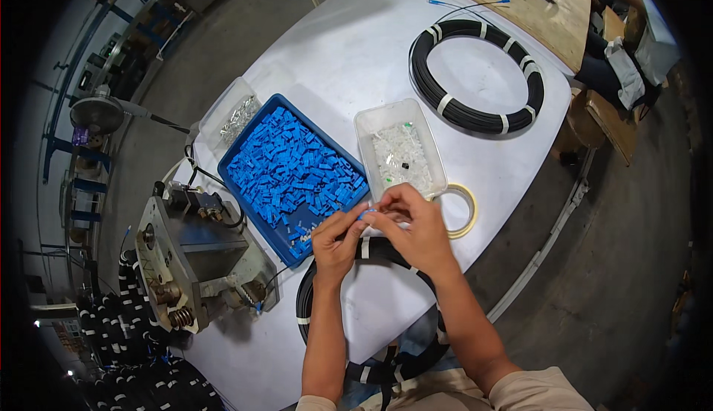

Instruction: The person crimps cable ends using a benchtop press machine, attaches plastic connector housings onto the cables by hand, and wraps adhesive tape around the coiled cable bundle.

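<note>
My left hand (336, 244) and my right hand (417, 234) meet over the near edge of the table. Between their pinched fingertips sits a small blue connector part (367, 213), mostly hidden by the fingers. Just below the hands lies a black cable coil (304, 299) bound with white bands, partly covered by my forearms. To the left of the hands stands a blue tray (256, 227) heaped with small blue connector housings (290, 162). Beyond my right hand is a clear plastic box (362, 138) of small whitish translucent pieces (397, 151).
A yellowish tape roll (473, 214) lies beside my right hand. Farther back rests another black cable coil (420, 62) with blue-ended leads. At left are a metal bench machine (193, 255) and a clear box of metal parts (239, 118). Another person (653, 47) sits at far right.
</note>
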Tool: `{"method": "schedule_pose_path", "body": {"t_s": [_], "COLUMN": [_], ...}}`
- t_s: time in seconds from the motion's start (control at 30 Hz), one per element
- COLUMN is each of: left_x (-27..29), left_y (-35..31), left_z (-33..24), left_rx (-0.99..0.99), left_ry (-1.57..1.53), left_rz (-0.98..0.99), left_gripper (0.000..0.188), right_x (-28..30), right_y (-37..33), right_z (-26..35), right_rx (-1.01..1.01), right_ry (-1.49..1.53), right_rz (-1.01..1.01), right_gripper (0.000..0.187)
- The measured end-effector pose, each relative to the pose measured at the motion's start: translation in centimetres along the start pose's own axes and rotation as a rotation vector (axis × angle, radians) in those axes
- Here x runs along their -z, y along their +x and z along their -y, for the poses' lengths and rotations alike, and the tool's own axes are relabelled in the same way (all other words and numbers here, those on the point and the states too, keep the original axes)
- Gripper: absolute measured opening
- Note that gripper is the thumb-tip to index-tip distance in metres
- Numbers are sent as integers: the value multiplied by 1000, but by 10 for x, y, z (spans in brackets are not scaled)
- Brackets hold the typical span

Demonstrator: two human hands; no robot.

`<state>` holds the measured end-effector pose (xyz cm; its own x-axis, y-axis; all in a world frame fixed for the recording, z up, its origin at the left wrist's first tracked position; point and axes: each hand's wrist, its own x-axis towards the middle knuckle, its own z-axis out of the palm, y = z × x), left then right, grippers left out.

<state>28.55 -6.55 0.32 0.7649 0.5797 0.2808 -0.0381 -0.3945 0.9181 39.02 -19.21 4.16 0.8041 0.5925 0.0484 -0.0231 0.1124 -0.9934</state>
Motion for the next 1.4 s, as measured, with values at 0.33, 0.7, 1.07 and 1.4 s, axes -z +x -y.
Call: {"method": "schedule_pose_path", "body": {"t_s": [0.33, 0.7, 1.07, 1.4], "left_x": [-5, -5, -1, -1], "left_y": [5, 3, -5, -9], "left_z": [-15, -10, -3, -1], "left_rx": [16, 80, 99, 133], "left_ry": [80, 77, 52, -93], "left_rz": [88, 44, 3, 15], "left_gripper": [14, 13, 15, 19], "right_x": [51, 28, 35, -8], "right_y": [80, 90, 59, 1], "right_z": [-8, -27, 14, -3], "right_rx": [271, 38, 185, -99], "right_ry": [-856, -1139, -499, 357], "right_rz": [276, 469, 282, -39], "right_gripper": [14, 5, 15, 15]}}
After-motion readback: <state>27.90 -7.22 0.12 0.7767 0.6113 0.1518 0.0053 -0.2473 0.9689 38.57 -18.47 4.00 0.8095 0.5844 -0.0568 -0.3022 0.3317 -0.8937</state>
